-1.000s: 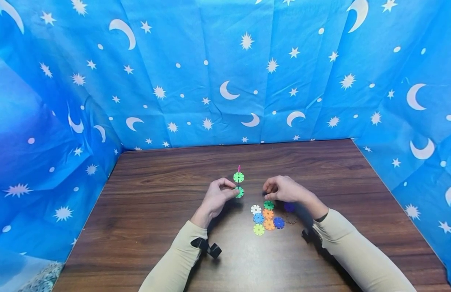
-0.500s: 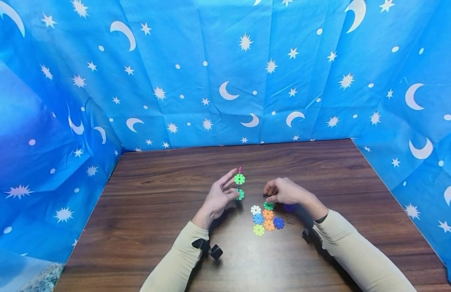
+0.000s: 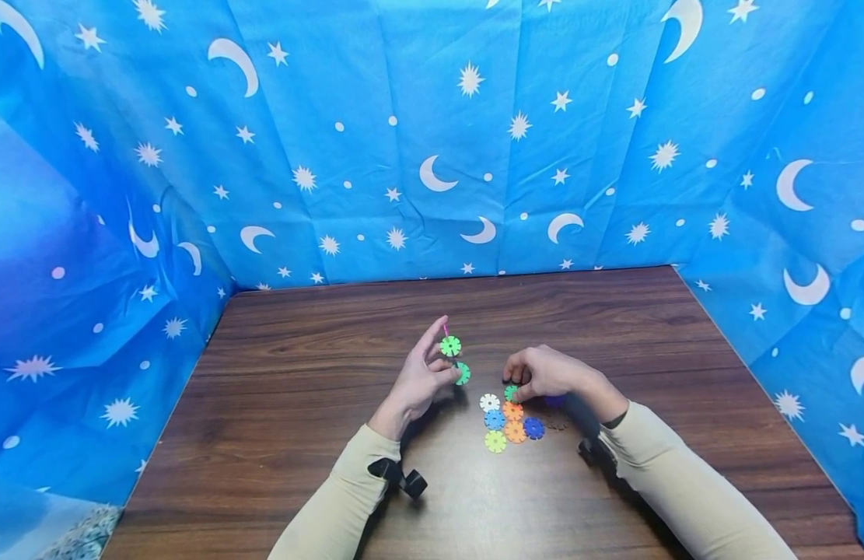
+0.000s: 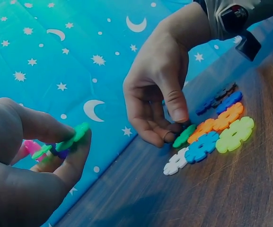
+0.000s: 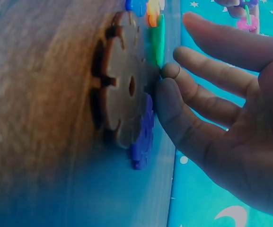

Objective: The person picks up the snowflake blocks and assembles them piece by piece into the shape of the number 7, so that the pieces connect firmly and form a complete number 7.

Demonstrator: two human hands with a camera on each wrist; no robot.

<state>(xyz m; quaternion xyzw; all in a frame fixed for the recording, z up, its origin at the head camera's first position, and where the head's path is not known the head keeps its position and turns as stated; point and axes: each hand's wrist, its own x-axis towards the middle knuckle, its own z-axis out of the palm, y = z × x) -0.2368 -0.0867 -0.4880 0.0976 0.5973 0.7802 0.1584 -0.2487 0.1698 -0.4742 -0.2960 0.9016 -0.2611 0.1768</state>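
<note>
My left hand (image 3: 419,385) pinches a green interlocking disc (image 3: 463,373) between thumb and fingertips, above the table. Joined to it is a short chain: a lighter green disc (image 3: 450,346), a pink disc (image 4: 32,147) seen nearly edge-on, and a purple piece (image 4: 60,153) partly hidden by fingers. The index finger extends up along the chain. My right hand (image 3: 554,372) reaches down to a darker green disc (image 4: 184,136) on the table. Its fingertips are at that disc's edge and the thumb hangs above it, with a gap between thumb and fingers.
Near the right hand lie flat discs: white (image 3: 490,402), light blue (image 3: 494,419), yellow-green (image 3: 495,442), two orange (image 3: 515,431), blue (image 3: 534,428), purple (image 3: 555,400) and brown (image 5: 124,85). A blue star-and-moon cloth (image 3: 432,140) hangs behind the wooden table (image 3: 299,327).
My left index finger has straightened upward, and the chain's top has tilted left toward it. The right hand has lowered slightly over the darker green disc, covering more of it.
</note>
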